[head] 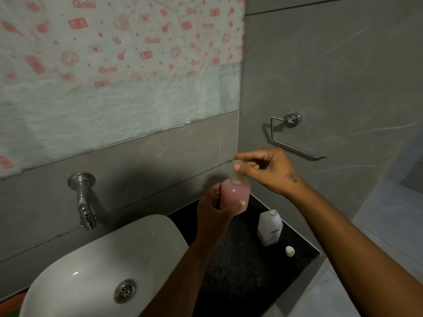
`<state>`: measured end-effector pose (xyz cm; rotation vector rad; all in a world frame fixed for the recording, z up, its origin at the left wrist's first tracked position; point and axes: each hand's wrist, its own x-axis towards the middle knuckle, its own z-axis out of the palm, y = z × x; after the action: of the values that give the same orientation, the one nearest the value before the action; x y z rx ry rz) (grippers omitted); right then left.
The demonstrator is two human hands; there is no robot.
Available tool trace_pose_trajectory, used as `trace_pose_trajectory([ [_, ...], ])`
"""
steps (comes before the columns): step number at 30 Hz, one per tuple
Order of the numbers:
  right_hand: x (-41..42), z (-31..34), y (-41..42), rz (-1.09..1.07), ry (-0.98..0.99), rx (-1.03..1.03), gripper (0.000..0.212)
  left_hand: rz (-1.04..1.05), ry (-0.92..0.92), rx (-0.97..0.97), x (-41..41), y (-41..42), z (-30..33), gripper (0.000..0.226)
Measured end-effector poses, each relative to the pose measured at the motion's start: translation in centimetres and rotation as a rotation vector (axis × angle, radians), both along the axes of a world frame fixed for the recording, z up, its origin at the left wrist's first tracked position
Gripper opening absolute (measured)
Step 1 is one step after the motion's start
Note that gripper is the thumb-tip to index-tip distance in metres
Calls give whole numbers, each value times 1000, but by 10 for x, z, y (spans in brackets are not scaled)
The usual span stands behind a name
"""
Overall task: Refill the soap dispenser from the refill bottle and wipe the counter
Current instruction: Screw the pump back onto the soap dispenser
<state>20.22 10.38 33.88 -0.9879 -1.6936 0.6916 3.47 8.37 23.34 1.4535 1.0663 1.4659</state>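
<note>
I hold the soap dispenser (235,193), a clear bottle nearly full of pink soap, upright above the black counter (231,271). My left hand (214,209) wraps around its body from the left. My right hand (265,169) pinches the clear pump top (237,175) at the bottle's neck from above. The refill bottle (270,227) stands uncapped on the counter to the right, with only a little pink liquid at its bottom. Its small white cap (289,250) lies on the counter just in front of it.
A white basin (146,239) with a metal drain takes up the lower left, under a wall tap (83,202). A chrome towel ring (290,133) juts from the grey right wall. The counter ends at a lighter ledge on the right.
</note>
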Motion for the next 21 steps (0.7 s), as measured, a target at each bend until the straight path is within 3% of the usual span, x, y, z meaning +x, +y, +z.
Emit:
trace_pose_trajectory([
  [2, 4, -6, -1, -68, 55, -149, 42, -15, -6, -3, 0, 2, -7, 47],
  [5, 10, -39, 0, -179, 6, -597, 37, -28, -7, -43, 0, 0, -26, 52],
  [8, 6, -89, -7, -50, 52, -975, 47, -20, 49, -139, -1, -7, -59, 57],
  [10, 3, -119, -7, -15, 157, -1059, 46, -37, 118, -239, -2, -13, -83, 58],
  [13, -5, -167, 0, -4, 151, -1124, 40, -45, 258, -399, -4, -21, -115, 60],
  [16, -14, -219, 9, -33, 188, -1209, 29, -17, 279, -484, -5, -34, -145, 52],
  [18, -24, -248, 16, -45, 181, -1304, 25, 19, 252, -531, -6, -37, -162, 47],
  [21, -37, -286, 15, -68, 132, -1360, 28, -174, 54, -506, -3, -35, -183, 36],
])
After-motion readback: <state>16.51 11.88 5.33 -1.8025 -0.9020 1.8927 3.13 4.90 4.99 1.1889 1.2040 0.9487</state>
